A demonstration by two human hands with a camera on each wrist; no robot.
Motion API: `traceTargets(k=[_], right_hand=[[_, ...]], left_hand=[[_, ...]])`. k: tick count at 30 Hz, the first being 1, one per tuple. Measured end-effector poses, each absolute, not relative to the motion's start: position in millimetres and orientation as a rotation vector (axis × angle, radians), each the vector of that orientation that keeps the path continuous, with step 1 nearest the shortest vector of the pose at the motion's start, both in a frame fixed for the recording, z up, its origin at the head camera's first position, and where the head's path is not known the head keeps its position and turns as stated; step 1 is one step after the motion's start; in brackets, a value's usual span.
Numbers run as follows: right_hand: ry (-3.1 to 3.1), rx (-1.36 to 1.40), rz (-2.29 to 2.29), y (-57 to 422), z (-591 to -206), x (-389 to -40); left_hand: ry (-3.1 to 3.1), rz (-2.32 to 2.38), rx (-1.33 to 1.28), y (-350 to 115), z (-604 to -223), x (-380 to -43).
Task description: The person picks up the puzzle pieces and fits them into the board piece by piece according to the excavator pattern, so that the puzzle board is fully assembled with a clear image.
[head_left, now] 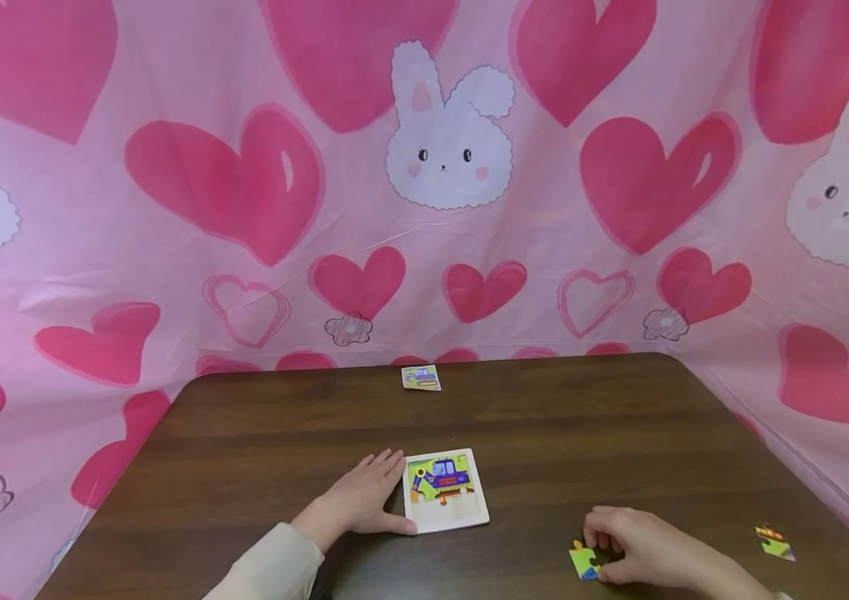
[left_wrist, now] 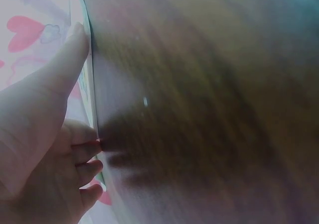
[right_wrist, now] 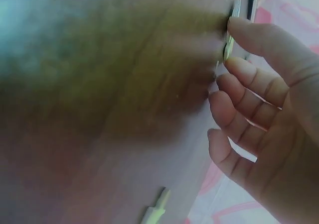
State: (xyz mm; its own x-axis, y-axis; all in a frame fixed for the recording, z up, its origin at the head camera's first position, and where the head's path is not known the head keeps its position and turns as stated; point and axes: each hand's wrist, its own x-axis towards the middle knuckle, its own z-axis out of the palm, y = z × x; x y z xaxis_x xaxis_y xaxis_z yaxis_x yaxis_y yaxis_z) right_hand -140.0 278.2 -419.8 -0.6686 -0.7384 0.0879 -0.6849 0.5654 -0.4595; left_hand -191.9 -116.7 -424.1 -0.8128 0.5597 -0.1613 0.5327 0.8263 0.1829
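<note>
A white-framed jigsaw board (head_left: 450,526) with a purple excavator picture lies on the table, its lower strip showing bare backing. My left hand (head_left: 367,498) rests at the board's left side, fingers stretched along the edge and thumb at the near corner. In the left wrist view the thumb (left_wrist: 75,47) lies against the thin board edge. To the right, my right hand (head_left: 645,550) pinches a green puzzle piece (head_left: 583,562) with an orange knob and a blue corner, close to the tabletop. The right wrist view shows this piece (right_wrist: 230,46) edge-on between thumb and index finger.
Another green and orange puzzle piece (head_left: 775,543) lies on the table right of my right hand. A small picture card (head_left: 421,378) sits at the far edge of the dark wooden table (head_left: 282,433). Behind hangs a pink cloth (head_left: 461,237) with hearts and rabbits.
</note>
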Motion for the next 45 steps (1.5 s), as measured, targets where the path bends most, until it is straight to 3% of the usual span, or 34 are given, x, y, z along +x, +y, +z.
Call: traceTargets(k=[7, 19, 32, 45], right_hand=[[2.673, -1.325, -0.735, 263.8, -407.3, -150.2], [2.791, -1.327, -0.631, 193.5, -383.0, -177.8], [2.711, -1.329, -0.504, 124.6, -394.3, -198.9], [2.737, -1.413, -0.303, 91.2, -401.8, -201.9]], left_hand=[[2.797, 0.188, 0.846, -116.6, -424.1, -192.1], [2.796, 0.194, 0.84, -116.8, -423.1, -191.1], [2.786, 0.209, 0.832, -116.6, -421.5, -189.8], [2.796, 0.211, 0.864, -117.0, -418.0, -188.0]])
